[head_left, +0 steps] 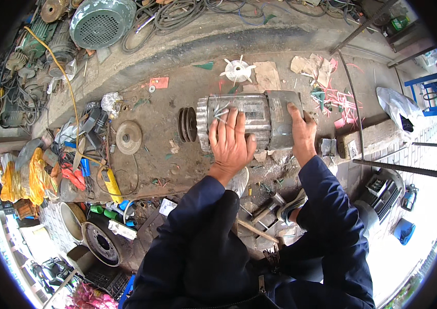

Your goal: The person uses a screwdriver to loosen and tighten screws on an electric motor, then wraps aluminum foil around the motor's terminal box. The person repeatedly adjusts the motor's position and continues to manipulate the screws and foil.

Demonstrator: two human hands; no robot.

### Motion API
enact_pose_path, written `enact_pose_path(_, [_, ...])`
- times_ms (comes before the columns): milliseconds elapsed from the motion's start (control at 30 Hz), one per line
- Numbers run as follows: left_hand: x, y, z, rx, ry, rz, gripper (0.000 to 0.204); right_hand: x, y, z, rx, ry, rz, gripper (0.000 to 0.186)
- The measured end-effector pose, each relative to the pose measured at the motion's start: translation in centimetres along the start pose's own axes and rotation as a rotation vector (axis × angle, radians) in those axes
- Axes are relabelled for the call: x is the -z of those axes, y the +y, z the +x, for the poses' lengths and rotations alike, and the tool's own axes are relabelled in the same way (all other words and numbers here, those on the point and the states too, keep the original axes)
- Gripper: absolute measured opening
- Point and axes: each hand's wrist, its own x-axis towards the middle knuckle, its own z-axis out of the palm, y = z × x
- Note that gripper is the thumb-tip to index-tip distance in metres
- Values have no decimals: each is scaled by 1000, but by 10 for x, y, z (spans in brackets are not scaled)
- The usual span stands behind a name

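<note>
A grey electric motor lies on its side on the dirty work surface, its ribbed body crosswise in front of me. My left hand rests flat on the ribbed body, fingers stretched over its top beside a few short pale wires. At the right end my right hand grips the edge of the dark end cover, thumb on top; its other fingers are partly hidden. A grooved pulley sits at the motor's left end.
A white fan wheel and cardboard pieces lie beyond the motor. Pink and green scraps and a wooden beam are to the right. Leftward are a round metal disc, a yellow pendant control and piled tools.
</note>
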Motion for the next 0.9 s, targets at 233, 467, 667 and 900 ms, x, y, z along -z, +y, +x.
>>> enact_pose_path(233, [-13, 7, -63, -9, -35, 44, 64, 13, 49, -21, 147, 110, -122, 82])
enact_pose_path(467, [8, 7, -57, 10, -161, -93, 72, 17, 59, -9, 266, 133, -413, 87])
enact_pose_path(667, [59, 3, -74, 38, -162, -348, 64, 37, 30, 1, 260, -130, -720, 80])
enact_pose_path(900, [85, -14, -73, 216, -16, -390, 57, 16, 39, -10, 344, -3, -602, 61])
